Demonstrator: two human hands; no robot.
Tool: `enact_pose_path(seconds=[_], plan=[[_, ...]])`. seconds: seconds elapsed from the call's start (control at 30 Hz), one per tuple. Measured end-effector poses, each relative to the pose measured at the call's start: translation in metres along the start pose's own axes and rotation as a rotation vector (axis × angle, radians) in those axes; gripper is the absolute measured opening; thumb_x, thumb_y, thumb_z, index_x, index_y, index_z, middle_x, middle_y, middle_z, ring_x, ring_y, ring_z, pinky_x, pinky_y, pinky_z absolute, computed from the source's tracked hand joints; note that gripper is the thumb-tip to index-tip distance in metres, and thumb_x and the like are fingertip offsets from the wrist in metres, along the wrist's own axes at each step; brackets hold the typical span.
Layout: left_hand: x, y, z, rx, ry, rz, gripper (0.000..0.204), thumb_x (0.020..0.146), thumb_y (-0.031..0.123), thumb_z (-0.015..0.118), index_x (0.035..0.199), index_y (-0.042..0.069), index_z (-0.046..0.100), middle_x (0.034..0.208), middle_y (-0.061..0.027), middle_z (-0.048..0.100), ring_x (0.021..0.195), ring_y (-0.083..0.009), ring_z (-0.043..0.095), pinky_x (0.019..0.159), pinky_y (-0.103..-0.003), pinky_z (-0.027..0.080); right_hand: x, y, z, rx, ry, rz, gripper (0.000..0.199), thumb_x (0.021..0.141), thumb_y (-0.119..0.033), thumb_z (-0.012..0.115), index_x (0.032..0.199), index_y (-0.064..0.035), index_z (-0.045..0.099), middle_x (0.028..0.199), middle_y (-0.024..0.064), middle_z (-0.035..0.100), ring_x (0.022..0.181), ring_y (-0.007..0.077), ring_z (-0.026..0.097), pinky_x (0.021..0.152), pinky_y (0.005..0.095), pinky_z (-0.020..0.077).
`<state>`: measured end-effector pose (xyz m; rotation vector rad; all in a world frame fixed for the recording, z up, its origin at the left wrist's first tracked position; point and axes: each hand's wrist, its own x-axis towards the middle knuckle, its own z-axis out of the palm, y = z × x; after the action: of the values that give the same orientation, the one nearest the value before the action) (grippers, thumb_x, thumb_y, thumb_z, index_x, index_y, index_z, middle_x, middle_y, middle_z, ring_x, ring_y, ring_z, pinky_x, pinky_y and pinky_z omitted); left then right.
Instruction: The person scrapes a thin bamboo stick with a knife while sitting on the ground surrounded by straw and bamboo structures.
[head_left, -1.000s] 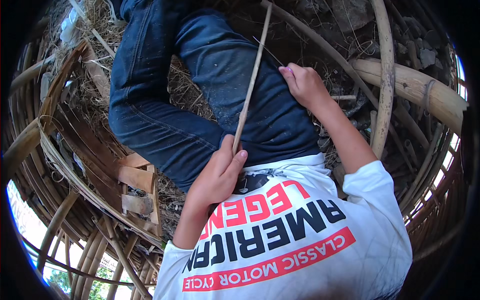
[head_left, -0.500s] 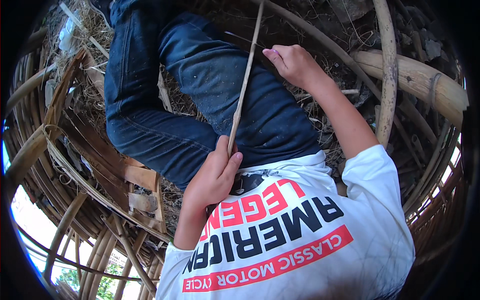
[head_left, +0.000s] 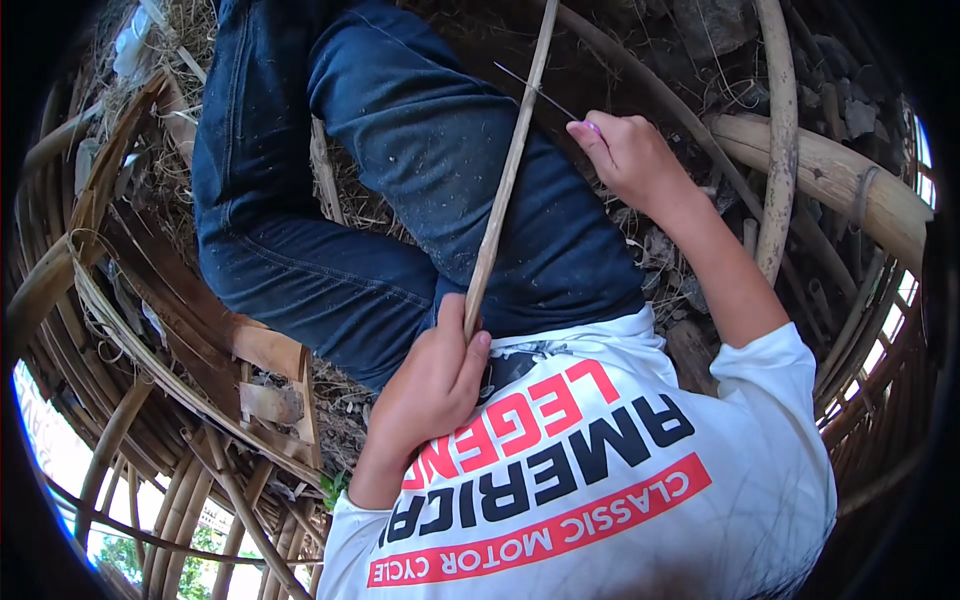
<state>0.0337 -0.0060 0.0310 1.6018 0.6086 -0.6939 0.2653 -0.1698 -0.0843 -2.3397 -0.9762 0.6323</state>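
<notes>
My left hand (head_left: pixel 430 378) is closed around the lower end of a long, narrow bamboo strip (head_left: pixel 505 190), close to my waist. The strip slants up across my thigh and leaves the picture at the top. In my closed right hand (head_left: pixel 636 160) is a thin-bladed knife (head_left: pixel 556 103) with a purple bit of handle showing by the thumb. Its blade crosses the strip near the upper end; whether it touches the strip I cannot tell. Most of the handle is hidden by my fingers.
My bent legs in dark trousers (head_left: pixel 400 150) lie under the strip. A thick bamboo pole (head_left: pixel 820 175) and an upright pole (head_left: pixel 778 140) stand at the right. Split wood (head_left: pixel 270 348) and curved bamboo slats (head_left: pixel 75 350) are at the left. Stones and straw cover the ground.
My right hand has moved right and slightly nearer with the knife, whose blade now shows more clearly across the strip. The strip's upper end has shifted right; my left hand still grips its lower end.
</notes>
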Motion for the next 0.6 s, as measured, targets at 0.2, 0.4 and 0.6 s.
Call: enact_pose_path(seconds=[0.2,0.4,0.6], plan=[[-0.006,-0.008,0.002,0.021,-0.005,0.087,0.016,0.098,0.012,0.046,0.103,-0.002,0.039,0.075,-0.0288,0.055,0.074,-0.0481,0.056,0.065,-0.048,0.042,0.024,-0.022,0.003,0.054,0.056,-0.076,0.044,0.098,-0.036,0.052,0.076,0.0003,0.062,0.068,0.0240,0.062,0.070,0.0442,0.062,0.063,0.0481,0.0509],[-0.008,-0.020,0.006,0.018,-0.036,0.068,0.018,0.099,0.014,0.046,0.101,-0.002,0.039,0.074,-0.0292,0.055,0.075,-0.0490,0.057,0.065,-0.049,0.042,-0.003,-0.017,0.004,0.080,0.025,-0.003,0.042,0.098,-0.035,0.053,0.076,0.0001,0.061,0.068,0.0251,0.060,0.070,0.0443,0.061,0.059,0.0481,0.0485],[-0.003,-0.019,-0.001,-0.048,-0.037,0.076,0.015,0.098,0.011,0.045,0.101,-0.003,0.040,0.074,-0.0276,0.056,0.072,-0.0464,0.058,0.065,-0.047,0.043,0.024,-0.024,0.008,-0.029,0.012,-0.047,0.044,0.097,-0.037,0.053,0.074,-0.0006,0.062,0.068,0.0241,0.062,0.070,0.0440,0.063,0.063,0.0496,0.0516]])
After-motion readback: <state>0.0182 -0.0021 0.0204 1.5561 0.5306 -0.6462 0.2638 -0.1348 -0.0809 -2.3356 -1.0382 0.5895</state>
